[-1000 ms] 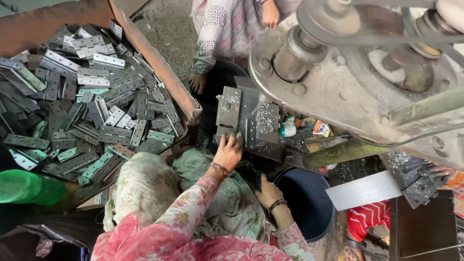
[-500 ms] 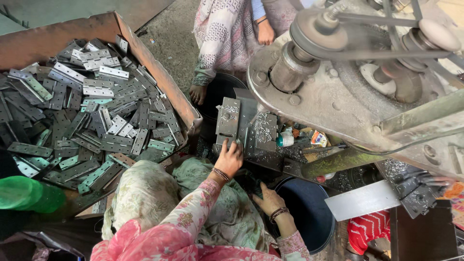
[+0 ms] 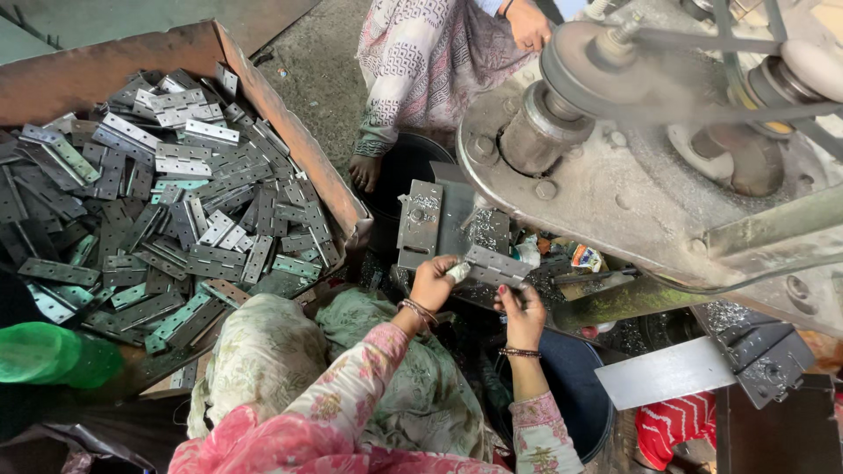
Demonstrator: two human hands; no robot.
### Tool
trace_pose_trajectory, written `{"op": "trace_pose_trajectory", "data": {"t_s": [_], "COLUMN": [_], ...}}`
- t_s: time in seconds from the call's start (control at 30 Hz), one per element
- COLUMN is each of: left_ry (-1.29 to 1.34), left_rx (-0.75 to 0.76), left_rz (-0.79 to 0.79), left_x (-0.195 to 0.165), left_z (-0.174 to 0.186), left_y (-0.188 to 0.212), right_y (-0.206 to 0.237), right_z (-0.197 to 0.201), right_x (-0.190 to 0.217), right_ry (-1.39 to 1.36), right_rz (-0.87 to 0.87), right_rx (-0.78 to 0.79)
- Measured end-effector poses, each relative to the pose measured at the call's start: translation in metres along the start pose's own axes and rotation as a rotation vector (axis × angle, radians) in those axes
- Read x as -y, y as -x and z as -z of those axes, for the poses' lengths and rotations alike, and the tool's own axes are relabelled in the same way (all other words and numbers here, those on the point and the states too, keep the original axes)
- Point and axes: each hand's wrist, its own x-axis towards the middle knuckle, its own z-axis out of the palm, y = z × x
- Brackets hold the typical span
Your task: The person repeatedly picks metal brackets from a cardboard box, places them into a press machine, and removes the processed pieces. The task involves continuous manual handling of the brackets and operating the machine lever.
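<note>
Hinge plate [image 3: 497, 264] pinched between both hands [image 3: 432, 283] – grey press bed [image 3: 439, 224], gritty concrete floor [image 3: 316, 75], rusty hinge bin [image 3: 290, 145]

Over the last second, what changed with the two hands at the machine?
The right hand rose from the dark bucket to the metal hinge, which the left hand now grips too. The crate of hinges stayed put.
</note>
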Motion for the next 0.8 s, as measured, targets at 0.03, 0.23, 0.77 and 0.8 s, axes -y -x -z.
{"op": "trace_pose_trajectory", "data": {"t_s": [0.03, 0.23, 0.77, 0.8], "left_ry": [-0.097, -1.039, -1.346, -1.362], "left_rx": [0.023, 0.086, 0.420, 0.433], "left_rz": [0.010, -0.127, -0.113, -0.106], "left_x": [0.000, -0.006, 0.004, 0.003], "left_z": [0.004, 0.020, -0.001, -0.001], "left_y": [-0.008, -0.006, -0.009, -0.010], "right_y": [-0.003, -0.009, 0.089, 0.098], "right_z": [-0.004, -0.033, 0.035, 0.036], "right_x": [0.001, 0.001, -0.032, -0.040], "right_ry": [0.166, 1.297, 1.556, 1.558], "right_rz": [0.052, 0.600, -0.319, -0.339], "right_rx": [-0.052, 0.071, 0.522, 0.498]}}
